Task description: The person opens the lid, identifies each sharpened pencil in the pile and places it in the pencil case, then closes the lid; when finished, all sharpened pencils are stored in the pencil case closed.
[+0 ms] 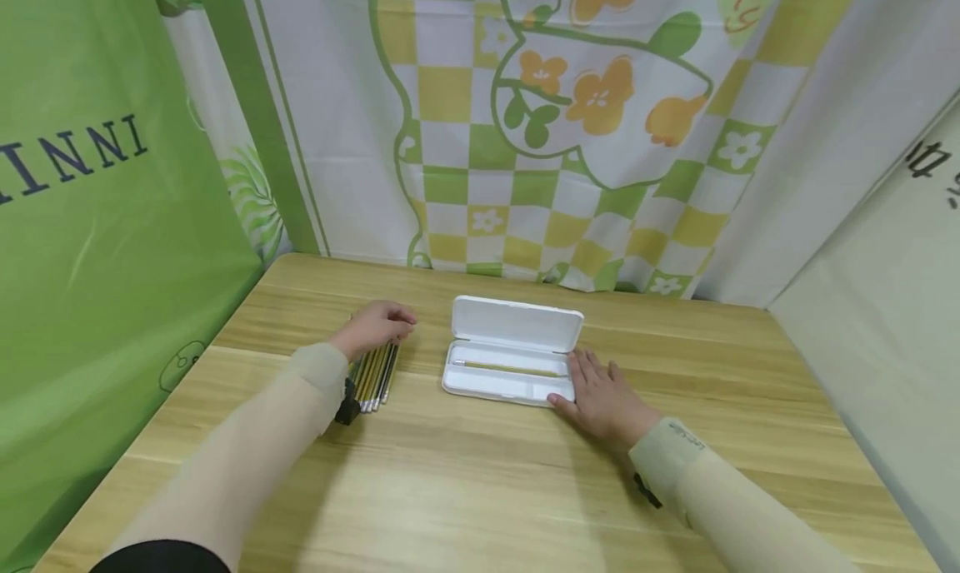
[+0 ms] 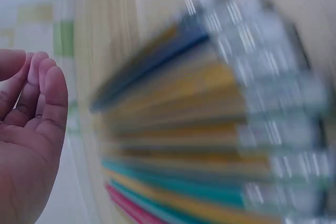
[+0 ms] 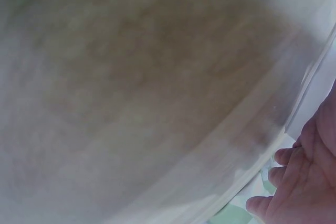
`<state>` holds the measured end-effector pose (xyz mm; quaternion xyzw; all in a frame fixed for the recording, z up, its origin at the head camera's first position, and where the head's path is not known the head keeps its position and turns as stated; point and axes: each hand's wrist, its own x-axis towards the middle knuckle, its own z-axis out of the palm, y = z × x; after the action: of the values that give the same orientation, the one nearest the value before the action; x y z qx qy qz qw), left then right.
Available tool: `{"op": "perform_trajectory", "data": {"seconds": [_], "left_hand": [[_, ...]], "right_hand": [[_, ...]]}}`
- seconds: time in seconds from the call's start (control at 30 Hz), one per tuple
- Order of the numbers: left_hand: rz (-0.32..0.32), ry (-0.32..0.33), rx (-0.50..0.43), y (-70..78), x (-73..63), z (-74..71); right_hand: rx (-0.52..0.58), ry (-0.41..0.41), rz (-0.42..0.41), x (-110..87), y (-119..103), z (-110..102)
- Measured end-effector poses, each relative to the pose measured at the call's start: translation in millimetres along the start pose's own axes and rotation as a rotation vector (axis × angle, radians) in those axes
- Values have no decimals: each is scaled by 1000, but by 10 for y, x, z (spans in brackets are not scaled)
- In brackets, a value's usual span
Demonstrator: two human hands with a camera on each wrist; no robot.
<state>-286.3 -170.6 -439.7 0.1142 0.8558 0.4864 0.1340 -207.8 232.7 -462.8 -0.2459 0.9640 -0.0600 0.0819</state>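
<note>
A white pencil case [image 1: 487, 386] lies with its lid raised on the wooden table. One yellowish pencil [image 1: 510, 368] rests inside it. My right hand [image 1: 603, 400] touches the case's right end, fingers extended; the right wrist view shows only part of this hand [image 3: 302, 187]. Over a row of pencils [image 1: 372, 379] to the left of the case is my left hand [image 1: 377, 326], its fingers loosely bent. In the left wrist view nothing shows between the thumb and fingers of that hand [image 2: 31, 129]. Beside it there, blurred, are the striped pencils [image 2: 184, 129] with silvery ends.
The wooden table [image 1: 450, 490] reaches back to a patterned curtain [image 1: 540, 140]. A green cloth [image 1: 97, 248] hangs along the left side, and a pale cloth [image 1: 877, 248] along the right.
</note>
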Motion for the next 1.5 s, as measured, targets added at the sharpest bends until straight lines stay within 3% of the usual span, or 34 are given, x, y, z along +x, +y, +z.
{"op": "perform_trajectory", "data": {"seconds": [0.23,0.57,0.67,0.87,0.97,1.23,1.5], "left_hand": [[-95,87,-69,-340,-103,-323],[-165,124,-103,-456,-397,-823],[-213,98,-137,-547,-476,-898],[-311,-78,-325,-723,-554,-919],[-324,-99,-349,-774,-565,-921],[-308,-91,-205,-750,-504,-892],[-286,-97,59,-649,-474,-839]], "right_hand": [[7,-8,7,10,1,32],[19,15,1,10,-38,-17],[31,26,-2,2,-47,-35],[16,25,-1,9,-1,15],[3,38,-7,23,34,64],[22,28,13,1,-3,2],[19,26,10,-8,27,0]]}}
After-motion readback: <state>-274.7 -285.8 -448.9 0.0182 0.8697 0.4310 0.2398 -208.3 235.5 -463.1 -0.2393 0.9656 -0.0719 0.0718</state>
